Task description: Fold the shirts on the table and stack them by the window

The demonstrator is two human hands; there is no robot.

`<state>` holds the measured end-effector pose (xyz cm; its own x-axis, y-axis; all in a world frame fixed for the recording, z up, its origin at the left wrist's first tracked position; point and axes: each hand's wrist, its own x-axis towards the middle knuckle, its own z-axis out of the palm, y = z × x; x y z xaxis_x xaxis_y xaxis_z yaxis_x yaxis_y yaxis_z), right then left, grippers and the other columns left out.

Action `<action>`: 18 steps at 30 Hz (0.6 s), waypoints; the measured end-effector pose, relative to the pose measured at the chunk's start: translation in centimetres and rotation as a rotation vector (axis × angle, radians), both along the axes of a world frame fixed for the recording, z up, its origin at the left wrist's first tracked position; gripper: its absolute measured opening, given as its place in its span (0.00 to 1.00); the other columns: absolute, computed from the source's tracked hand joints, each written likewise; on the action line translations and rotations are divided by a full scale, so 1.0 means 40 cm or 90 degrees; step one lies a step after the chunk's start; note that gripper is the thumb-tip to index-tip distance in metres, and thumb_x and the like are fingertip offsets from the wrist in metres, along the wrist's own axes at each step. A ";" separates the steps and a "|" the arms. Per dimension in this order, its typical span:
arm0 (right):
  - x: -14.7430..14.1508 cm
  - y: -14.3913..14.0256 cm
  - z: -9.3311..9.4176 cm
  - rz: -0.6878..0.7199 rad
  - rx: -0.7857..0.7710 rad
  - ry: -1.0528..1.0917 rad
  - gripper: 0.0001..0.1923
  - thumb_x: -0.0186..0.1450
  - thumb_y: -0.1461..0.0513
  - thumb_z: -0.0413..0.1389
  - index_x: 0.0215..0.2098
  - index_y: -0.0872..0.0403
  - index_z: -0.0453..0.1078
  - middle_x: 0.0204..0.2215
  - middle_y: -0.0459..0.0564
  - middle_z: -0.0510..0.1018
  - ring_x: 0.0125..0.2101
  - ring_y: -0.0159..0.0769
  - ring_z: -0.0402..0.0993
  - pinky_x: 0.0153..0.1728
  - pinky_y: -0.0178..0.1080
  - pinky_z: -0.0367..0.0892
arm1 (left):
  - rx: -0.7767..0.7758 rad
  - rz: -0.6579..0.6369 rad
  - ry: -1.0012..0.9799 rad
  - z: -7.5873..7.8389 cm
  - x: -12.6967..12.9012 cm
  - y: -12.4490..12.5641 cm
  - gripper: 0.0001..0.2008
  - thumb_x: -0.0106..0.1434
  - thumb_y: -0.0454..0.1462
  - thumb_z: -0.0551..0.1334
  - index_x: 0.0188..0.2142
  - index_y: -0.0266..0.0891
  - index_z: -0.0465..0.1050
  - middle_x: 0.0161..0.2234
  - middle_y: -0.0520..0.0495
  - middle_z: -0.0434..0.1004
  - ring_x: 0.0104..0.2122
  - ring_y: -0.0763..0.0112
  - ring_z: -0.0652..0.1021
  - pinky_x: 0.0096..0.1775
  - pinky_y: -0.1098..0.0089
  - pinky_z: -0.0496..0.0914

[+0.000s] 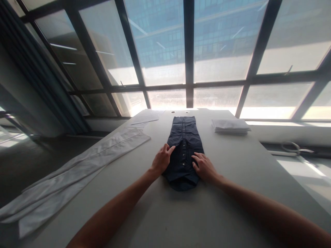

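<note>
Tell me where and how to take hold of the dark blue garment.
Take the dark blue garment by its two long edges, left grip from the left, right grip from the right. It lies flat in a narrow strip, buttons up, so holding one edge alone would probably let the other sag.

The left hand [162, 159] and right hand [205, 167] are showing bare around the frame's centre; the left forearm [121, 206] and right forearm [261, 204], also uncovered, are tapering smoothly toward slim wrists [152, 175].
</note>
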<state>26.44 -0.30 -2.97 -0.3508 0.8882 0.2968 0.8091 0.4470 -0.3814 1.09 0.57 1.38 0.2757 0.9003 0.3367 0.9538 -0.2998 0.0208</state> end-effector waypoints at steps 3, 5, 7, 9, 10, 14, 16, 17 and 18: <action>0.002 0.001 0.000 0.003 0.000 -0.002 0.23 0.72 0.59 0.51 0.62 0.57 0.72 0.65 0.58 0.70 0.64 0.46 0.63 0.65 0.44 0.58 | 0.015 0.090 0.063 0.037 -0.025 0.000 0.21 0.73 0.30 0.48 0.55 0.45 0.74 0.49 0.42 0.67 0.45 0.60 0.75 0.48 0.64 0.73; 0.003 0.002 0.000 0.007 -0.002 -0.005 0.23 0.72 0.60 0.51 0.62 0.57 0.72 0.64 0.57 0.70 0.64 0.46 0.63 0.64 0.45 0.59 | 0.003 0.147 0.096 0.055 -0.041 0.000 0.18 0.74 0.30 0.48 0.50 0.42 0.76 0.49 0.40 0.67 0.44 0.60 0.75 0.46 0.64 0.73; 0.003 0.003 0.000 0.011 -0.002 -0.005 0.23 0.72 0.60 0.51 0.62 0.58 0.72 0.64 0.58 0.70 0.64 0.47 0.63 0.64 0.46 0.59 | -0.021 0.199 0.124 0.063 -0.057 0.000 0.18 0.73 0.29 0.47 0.48 0.39 0.75 0.51 0.38 0.67 0.44 0.60 0.76 0.45 0.64 0.73; 0.003 0.003 0.000 0.014 -0.001 -0.003 0.23 0.72 0.60 0.51 0.62 0.58 0.72 0.64 0.58 0.70 0.64 0.48 0.63 0.64 0.46 0.60 | -0.060 0.241 0.148 0.060 -0.073 0.001 0.19 0.72 0.27 0.47 0.49 0.37 0.74 0.53 0.35 0.67 0.43 0.59 0.78 0.42 0.64 0.74; 0.003 0.003 0.000 0.015 0.001 -0.002 0.23 0.72 0.60 0.51 0.62 0.58 0.72 0.64 0.58 0.70 0.64 0.48 0.63 0.64 0.47 0.60 | -0.085 0.257 0.159 0.056 -0.080 0.002 0.19 0.71 0.27 0.47 0.49 0.36 0.74 0.53 0.34 0.67 0.42 0.59 0.78 0.41 0.63 0.74; 0.001 0.001 0.001 0.018 0.009 0.002 0.22 0.72 0.60 0.51 0.61 0.58 0.73 0.64 0.59 0.71 0.64 0.48 0.63 0.64 0.46 0.59 | -0.132 0.276 0.200 0.032 -0.098 0.005 0.17 0.69 0.27 0.51 0.46 0.33 0.77 0.55 0.30 0.68 0.45 0.51 0.79 0.44 0.57 0.74; 0.001 0.001 0.001 0.014 0.007 0.002 0.22 0.72 0.60 0.51 0.61 0.58 0.73 0.64 0.59 0.71 0.64 0.48 0.63 0.64 0.46 0.59 | -0.082 0.258 0.192 0.019 -0.099 0.014 0.16 0.69 0.28 0.52 0.45 0.33 0.78 0.56 0.30 0.70 0.49 0.47 0.77 0.47 0.54 0.73; 0.000 0.001 0.002 0.013 0.003 0.000 0.23 0.72 0.60 0.51 0.62 0.58 0.73 0.64 0.59 0.70 0.64 0.47 0.63 0.64 0.46 0.59 | -0.047 0.237 0.174 0.011 -0.099 0.022 0.16 0.69 0.29 0.52 0.47 0.33 0.78 0.57 0.30 0.70 0.51 0.47 0.76 0.50 0.53 0.72; 0.000 0.001 0.002 0.012 -0.002 -0.003 0.23 0.72 0.60 0.51 0.62 0.57 0.73 0.64 0.59 0.70 0.64 0.47 0.63 0.64 0.46 0.59 | -0.016 0.204 0.149 0.003 -0.100 0.033 0.17 0.71 0.31 0.51 0.50 0.33 0.77 0.58 0.31 0.70 0.54 0.47 0.75 0.53 0.53 0.70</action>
<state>26.44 -0.26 -2.89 -0.3682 0.8827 0.2921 0.8024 0.4603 -0.3798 -2.90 1.89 1.48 0.0457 0.9603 0.2751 0.9788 0.0119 -0.2043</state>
